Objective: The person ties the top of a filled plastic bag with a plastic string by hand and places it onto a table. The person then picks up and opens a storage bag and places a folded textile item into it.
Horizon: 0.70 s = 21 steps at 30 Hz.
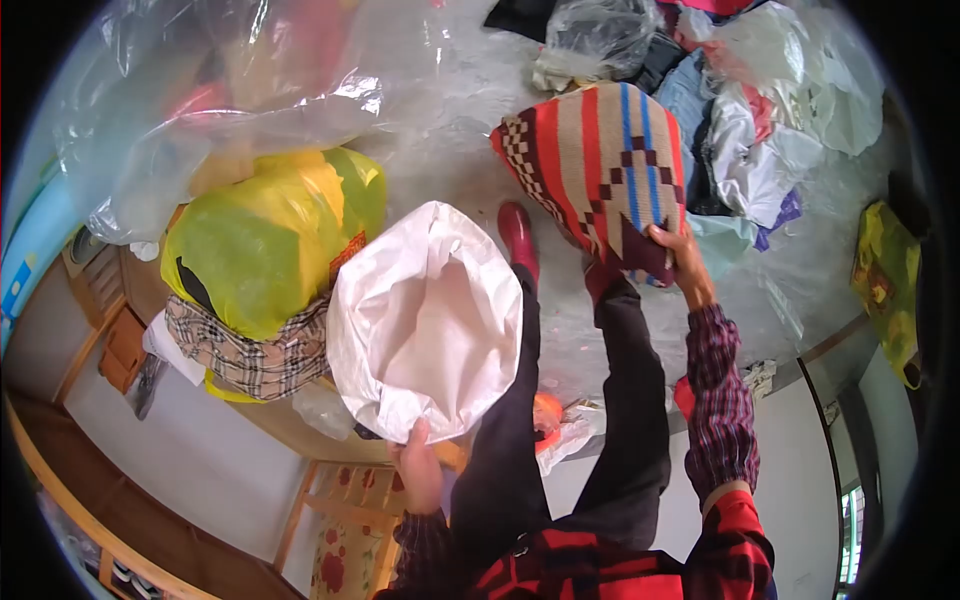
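Note:
My left hand (418, 475) pinches the near rim of a white plastic sack (360, 365), whose wide mouth faces up and shows only its pale lining. My right hand (685, 265) grips the lower edge of a folded striped knit cloth (590, 150), with red, tan and blue bands and dark brown checks. The cloth hangs in front of my legs, to the right of the sack and apart from it. Whether it is a garment or a blanket, I cannot tell.
Left of the sack, a stuffed yellow plastic bag (260, 240) rests on plaid fabric (250, 345). Clear plastic sheeting (240, 90) fills the upper left. Mixed clothes and plastic bags (745, 140) lie piled at upper right. A yellow-green bag (888, 285) is at far right.

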Each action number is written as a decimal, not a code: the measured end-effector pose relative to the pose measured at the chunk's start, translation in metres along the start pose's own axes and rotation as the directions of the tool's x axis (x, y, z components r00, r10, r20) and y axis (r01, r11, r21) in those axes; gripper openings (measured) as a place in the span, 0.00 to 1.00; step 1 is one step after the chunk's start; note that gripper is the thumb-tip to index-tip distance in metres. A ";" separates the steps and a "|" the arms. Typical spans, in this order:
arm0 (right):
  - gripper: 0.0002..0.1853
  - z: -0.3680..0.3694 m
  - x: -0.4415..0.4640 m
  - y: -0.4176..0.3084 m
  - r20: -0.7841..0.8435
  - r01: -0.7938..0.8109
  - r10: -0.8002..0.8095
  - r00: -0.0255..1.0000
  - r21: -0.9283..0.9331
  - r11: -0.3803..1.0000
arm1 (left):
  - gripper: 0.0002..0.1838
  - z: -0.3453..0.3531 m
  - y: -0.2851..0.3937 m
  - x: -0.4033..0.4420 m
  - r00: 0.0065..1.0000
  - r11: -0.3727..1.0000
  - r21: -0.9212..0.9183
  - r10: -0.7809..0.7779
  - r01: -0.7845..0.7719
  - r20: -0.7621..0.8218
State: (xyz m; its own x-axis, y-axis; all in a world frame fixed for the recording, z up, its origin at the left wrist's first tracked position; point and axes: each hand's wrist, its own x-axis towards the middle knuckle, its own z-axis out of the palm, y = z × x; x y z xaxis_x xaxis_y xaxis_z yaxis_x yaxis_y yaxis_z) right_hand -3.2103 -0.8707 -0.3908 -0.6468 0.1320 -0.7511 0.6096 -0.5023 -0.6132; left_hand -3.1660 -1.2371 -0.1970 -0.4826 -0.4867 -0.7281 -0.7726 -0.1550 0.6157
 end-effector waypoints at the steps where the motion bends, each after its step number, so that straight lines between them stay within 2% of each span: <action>1: 0.16 -0.010 -0.014 -0.008 -0.038 -0.032 0.030 0.999 -0.046 0.998 | 0.18 0.001 -0.003 0.001 1.000 1.000 -0.006 0.000 0.000 0.007; 3: 0.14 -0.040 -0.035 -0.016 -0.073 -0.068 0.062 0.995 -0.085 0.994 | 0.18 0.008 -0.005 -0.004 1.000 1.000 -0.025 0.020 -0.019 0.016; 5: 0.13 -0.078 -0.048 -0.014 -0.198 -0.044 -0.059 0.978 -0.482 0.875 | 0.18 0.018 -0.002 -0.010 0.999 0.999 -0.041 0.033 -0.031 0.032; 6: 0.13 -0.093 -0.054 -0.005 -0.198 -0.039 -0.063 0.978 -0.476 0.878 | 0.19 0.018 -0.002 -0.012 0.997 0.999 -0.007 0.032 -0.032 0.074; 8: 0.14 -0.101 -0.064 0.004 -0.389 -0.007 -0.206 0.898 -0.480 0.877 | 0.19 0.021 -0.003 -0.012 0.991 0.999 0.030 0.041 -0.045 0.127; 9: 0.14 -0.105 -0.070 0.008 -0.392 -0.004 -0.206 0.897 -0.472 0.881 | 0.19 0.023 -0.003 -0.012 0.992 0.997 0.038 0.060 -0.064 0.113; 11: 0.13 -0.082 -0.091 -0.009 -0.417 0.156 -0.305 0.856 -0.353 0.923 | 0.20 0.025 -0.003 -0.014 0.992 0.995 0.059 0.076 -0.082 0.101; 12: 0.13 -0.081 -0.099 -0.011 -0.423 0.156 -0.302 0.854 -0.346 0.925 | 0.21 0.027 -0.003 -0.013 0.986 0.992 0.067 0.093 -0.103 0.141; 15: 0.12 -0.069 -0.118 -0.021 -0.365 0.079 -0.232 0.901 -0.388 0.918 | 0.21 0.038 -0.005 -0.009 0.975 0.987 0.062 0.134 -0.147 0.178; 17: 0.10 -0.045 -0.140 -0.042 -0.296 0.074 -0.158 0.942 -0.278 0.958 | 0.22 0.046 -0.005 -0.013 0.975 0.984 0.065 0.152 -0.164 0.162; 18: 0.10 -0.042 -0.153 -0.058 -0.242 -0.090 0.007 0.970 -0.336 0.937 | 0.22 0.054 -0.005 -0.013 0.965 0.982 0.072 0.158 -0.176 0.207; 19: 0.12 -0.037 -0.163 -0.059 -0.142 0.041 -0.118 0.983 -0.455 0.889 | 0.23 0.061 -0.006 -0.014 0.953 0.980 0.073 0.161 -0.186 0.258; 20: 0.12 -0.031 -0.171 -0.066 0.040 0.220 -0.225 0.973 -0.438 0.872 | 0.22 0.065 -0.007 -0.015 0.938 0.966 0.144 0.163 -0.215 0.307; 21: 0.13 -0.024 -0.178 -0.073 0.214 0.389 -0.329 0.920 -0.393 0.833 | 0.22 0.070 -0.006 -0.017 0.934 0.966 0.142 0.160 -0.214 0.319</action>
State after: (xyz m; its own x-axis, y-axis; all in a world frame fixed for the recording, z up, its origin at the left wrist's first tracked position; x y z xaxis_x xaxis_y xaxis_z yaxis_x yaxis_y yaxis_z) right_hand -3.1292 -0.8370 -0.2184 -0.8935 0.1040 -0.4370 0.4362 -0.0313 -0.8993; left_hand -3.1815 -1.1678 -0.2093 -0.7064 -0.2049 -0.6775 -0.7016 0.0764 0.7085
